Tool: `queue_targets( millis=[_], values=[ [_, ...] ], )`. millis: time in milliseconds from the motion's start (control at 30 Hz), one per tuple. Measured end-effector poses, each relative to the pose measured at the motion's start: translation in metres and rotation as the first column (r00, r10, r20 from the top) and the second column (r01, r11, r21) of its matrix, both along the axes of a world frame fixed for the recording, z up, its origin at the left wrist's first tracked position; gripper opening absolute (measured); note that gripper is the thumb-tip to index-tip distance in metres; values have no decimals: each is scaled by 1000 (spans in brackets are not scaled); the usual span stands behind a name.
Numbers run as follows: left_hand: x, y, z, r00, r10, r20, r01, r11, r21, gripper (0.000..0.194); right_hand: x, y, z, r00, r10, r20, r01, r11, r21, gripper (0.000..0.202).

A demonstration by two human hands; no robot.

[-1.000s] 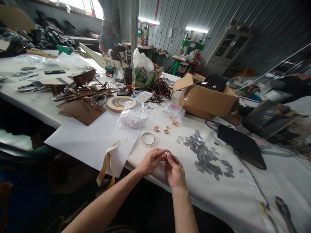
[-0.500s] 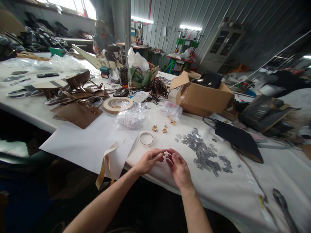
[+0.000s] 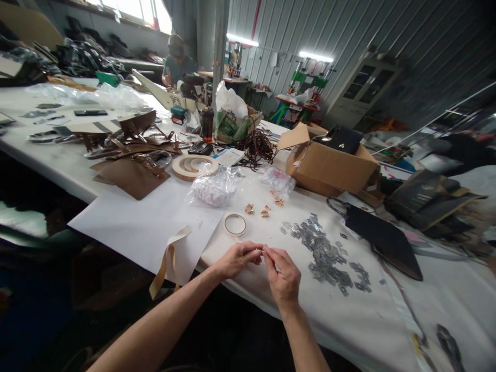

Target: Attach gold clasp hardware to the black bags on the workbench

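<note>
My left hand is closed in a pinch on a tiny gold-coloured metal piece near the table's front edge. Fingertips of my right hand are pressed together at the same spot, against the left fingertips; what they hold is too small to make out. Just behind the hands lies a roll of tape. Small gold pieces sit beyond it in little groups, one of them right of the roll. A spread of flat grey metal plates lies to the right of my right hand.
White paper and a curled tan strip lie at left, with brown leather pieces behind. A clear plastic bag, an open cardboard box and a black panel stand or lie farther back. A person sits across the table.
The fingers of my right hand have closed from a looser, spread pose into a pinch against my left fingertips. The whole view has shifted slightly, moving the scene right in the picture.
</note>
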State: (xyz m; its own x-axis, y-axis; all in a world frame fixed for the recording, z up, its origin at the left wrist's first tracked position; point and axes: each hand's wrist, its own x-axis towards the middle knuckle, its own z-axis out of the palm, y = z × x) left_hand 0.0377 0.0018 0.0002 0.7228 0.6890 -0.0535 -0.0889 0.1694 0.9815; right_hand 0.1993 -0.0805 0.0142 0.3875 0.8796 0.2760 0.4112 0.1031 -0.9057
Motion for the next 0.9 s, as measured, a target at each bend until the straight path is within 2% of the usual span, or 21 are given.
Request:
queue_targets(
  millis=[100, 200, 267, 333, 433, 533, 600, 633, 767, 900],
  values=[
    [0, -1, -1, 1000, 22, 23, -24, 996, 88, 51, -11, -3, 0, 996, -43, -83, 41, 999, -28, 22],
    [1, -4, -5, 998, 38, 48, -44, 988, 145, 46, -16, -7, -3, 961, -101, -256, 57, 983, -172, 33],
    [4, -8, -10, 994, 106, 40, -110, 983, 146, 48, -17, -7, -7, 912, -178, -369, 80, 961, -266, 43],
    [6, -11, -14, 980, 199, 11, -198, 969, 148, 49, -19, -7, -11, 848, -242, -471, 101, 947, -304, 48],
    [9, -16, -16, 971, 235, 40, -237, 970, 46, 61, -25, -6, -14, 694, -277, -664, 122, 955, -271, 42],
    [9, -20, -13, 977, 183, 109, -176, 981, -77, 78, -31, -6, -14, 444, -236, -865, 121, 972, -203, 32],
    [8, -24, -7, 980, 175, 92, -170, 984, -62, 73, -34, -8, -13, 287, -183, -940, 105, 982, -159, 26],
    [8, -26, -2, 981, 180, 75, -177, 983, -44, 68, -35, -10, -12, 235, -160, -959, 96, 985, -141, 23],
    [10, -38, 25, 979, 202, 16, -203, 979, 35, 50, -42, -22, -11, 139, -113, -984, 58, 993, -106, 24],
    [12, -52, 52, 969, 248, 5, -246, 959, 141, 39, -53, -36, -8, 51, -119, -992, 123, 986, -112, 28]
  ],
)
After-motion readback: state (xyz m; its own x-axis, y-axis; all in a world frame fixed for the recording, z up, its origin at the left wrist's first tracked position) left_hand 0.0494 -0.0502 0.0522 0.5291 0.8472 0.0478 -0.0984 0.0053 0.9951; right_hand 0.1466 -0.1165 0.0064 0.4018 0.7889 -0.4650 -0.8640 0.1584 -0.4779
